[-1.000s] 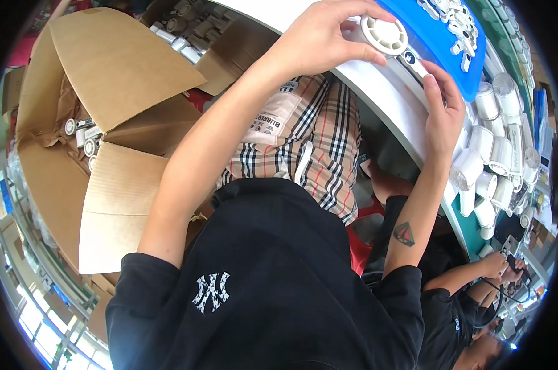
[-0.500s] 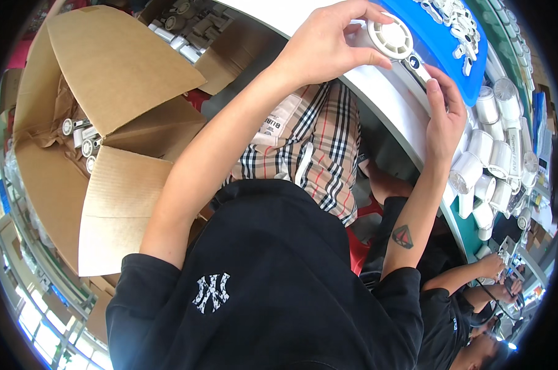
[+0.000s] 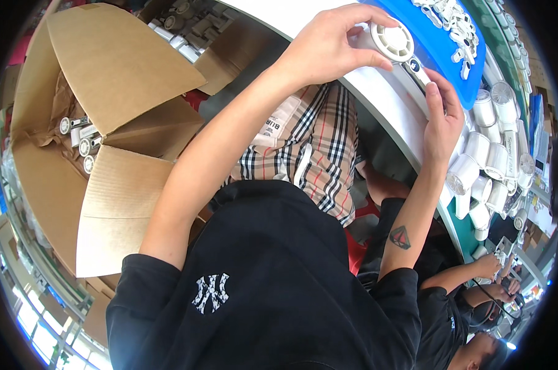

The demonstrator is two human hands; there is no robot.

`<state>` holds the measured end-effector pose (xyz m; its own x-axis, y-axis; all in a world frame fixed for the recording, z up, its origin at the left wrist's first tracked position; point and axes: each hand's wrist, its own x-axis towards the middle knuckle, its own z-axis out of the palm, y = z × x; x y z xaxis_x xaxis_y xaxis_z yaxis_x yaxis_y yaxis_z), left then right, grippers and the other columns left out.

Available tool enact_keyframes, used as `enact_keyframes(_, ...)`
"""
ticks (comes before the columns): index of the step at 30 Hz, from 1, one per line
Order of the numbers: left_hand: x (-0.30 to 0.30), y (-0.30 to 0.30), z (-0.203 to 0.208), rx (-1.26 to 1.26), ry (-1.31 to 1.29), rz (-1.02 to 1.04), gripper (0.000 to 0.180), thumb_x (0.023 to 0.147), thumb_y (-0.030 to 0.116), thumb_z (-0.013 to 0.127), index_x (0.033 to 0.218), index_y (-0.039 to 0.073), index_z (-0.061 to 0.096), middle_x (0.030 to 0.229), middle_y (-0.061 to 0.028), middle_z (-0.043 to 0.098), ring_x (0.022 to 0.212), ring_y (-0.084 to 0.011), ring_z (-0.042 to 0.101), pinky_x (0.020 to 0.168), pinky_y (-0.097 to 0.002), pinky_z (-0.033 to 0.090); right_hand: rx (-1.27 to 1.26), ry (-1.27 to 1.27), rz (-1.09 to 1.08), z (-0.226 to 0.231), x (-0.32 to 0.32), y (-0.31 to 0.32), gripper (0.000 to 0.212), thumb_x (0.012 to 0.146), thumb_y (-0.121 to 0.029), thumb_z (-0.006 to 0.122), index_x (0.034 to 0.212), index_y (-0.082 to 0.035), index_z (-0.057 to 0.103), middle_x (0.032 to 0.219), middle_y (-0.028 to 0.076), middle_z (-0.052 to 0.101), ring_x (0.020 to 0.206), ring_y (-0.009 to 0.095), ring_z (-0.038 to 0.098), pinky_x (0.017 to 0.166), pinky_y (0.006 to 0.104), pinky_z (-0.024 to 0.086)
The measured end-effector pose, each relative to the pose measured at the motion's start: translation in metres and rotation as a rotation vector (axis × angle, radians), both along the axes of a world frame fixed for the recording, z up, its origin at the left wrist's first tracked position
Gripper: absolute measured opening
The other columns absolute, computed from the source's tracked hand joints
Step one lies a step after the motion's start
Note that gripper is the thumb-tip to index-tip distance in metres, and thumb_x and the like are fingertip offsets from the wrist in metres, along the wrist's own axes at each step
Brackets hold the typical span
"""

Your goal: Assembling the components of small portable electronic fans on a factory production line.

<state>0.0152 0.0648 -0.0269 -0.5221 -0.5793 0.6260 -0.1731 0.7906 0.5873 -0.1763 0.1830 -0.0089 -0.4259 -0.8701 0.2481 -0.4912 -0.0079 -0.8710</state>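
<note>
In the head view, the left hand, toward the upper middle of the frame, grips the round head of a white handheld fan, its thumb below and its fingers curled over the top. The right hand, in the upper right, pinches the far end of the fan's handle between thumb and fingers. The fan is held near the edge of a white desk, its slotted round face turned up to the camera and its handle slanting down to the right. Just beyond it, at the upper right, lies a blue tray with small white parts heaped in it. Below the tray, toward the right edge, white cylindrical pieces are piled together. The left of the frame is filled by an open cardboard box with white fan pieces inside. More pale parts sit at the top left of centre. Plaid fabric shows between the forearms, above a black shirt. At the lower right is a co-worker's hand.
</note>
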Motion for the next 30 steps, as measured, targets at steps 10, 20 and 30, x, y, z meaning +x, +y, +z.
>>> enact_keyframes(10,-0.001,-0.012,-0.012,0.328,0.193,-0.228,0.055,0.075,0.020,0.081,0.125,0.013,0.059,0.123,-0.0080,0.060,0.111,-0.0237,0.059,0.096,-0.0370,0.048,0.045,-0.038,-0.020,-0.005,-0.005,0.002,0.021,0.092,-0.013,0.061,0.109,-0.002,0.068,0.104,0.003,0.066,0.097,0.011,0.056,0.088,0.0244,0.042)
enact_keyframes(20,-0.006,-0.003,0.000,0.338,0.189,-0.202,0.064,0.065,0.022,0.084,0.124,0.013,0.059,0.118,-0.0119,0.056,0.114,-0.0289,0.054,0.098,-0.0364,0.045,-0.075,0.476,0.108,0.091,0.035,-0.025,0.018,0.090,-0.008,0.063,0.107,-0.002,0.069,0.106,0.009,0.068,0.098,0.018,0.062,0.087,0.0290,0.047)
enact_keyframes(30,-0.007,-0.003,-0.009,0.311,0.127,-0.213,0.057,0.076,0.017,0.071,0.129,0.008,0.053,0.126,-0.0131,0.056,0.113,-0.0280,0.054,0.098,-0.0391,0.041,0.204,0.753,0.407,0.017,0.158,-0.197,0.032,0.083,-0.023,0.066,0.092,0.008,0.068,0.098,0.025,0.065,0.089,0.040,0.065,0.079,0.0447,0.053)
